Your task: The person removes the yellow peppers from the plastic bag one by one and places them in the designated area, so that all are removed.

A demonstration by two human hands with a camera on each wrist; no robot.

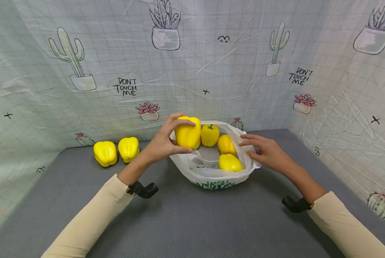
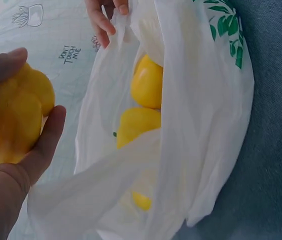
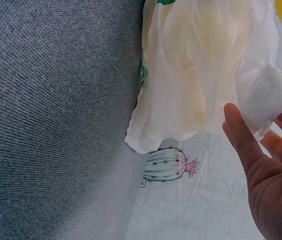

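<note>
My left hand [image 1: 163,141] holds a yellow bell pepper [image 1: 188,133] between thumb and fingers, over the left rim of a white plastic bag [image 1: 183,168]. Inside the wide-mouthed bag are three more yellow bell peppers: one with a green stem [image 1: 209,136] at the back, another [image 1: 226,145] at the right, a third [image 1: 230,163] nearer the front. At the bag's right rim is my right hand [image 1: 265,150], its fingers extended and spread from the thumb. In the right wrist view, the bunched bag edge [image 3: 268,95] lies between that thumb and the fingers.
Two yellow bell peppers, one [image 1: 105,153] beside the other [image 1: 128,149], rest on the grey table [image 1: 192,222] left of the bag. A pale plastic sheet [image 1: 192,71] printed with cacti hangs behind and along the sides.
</note>
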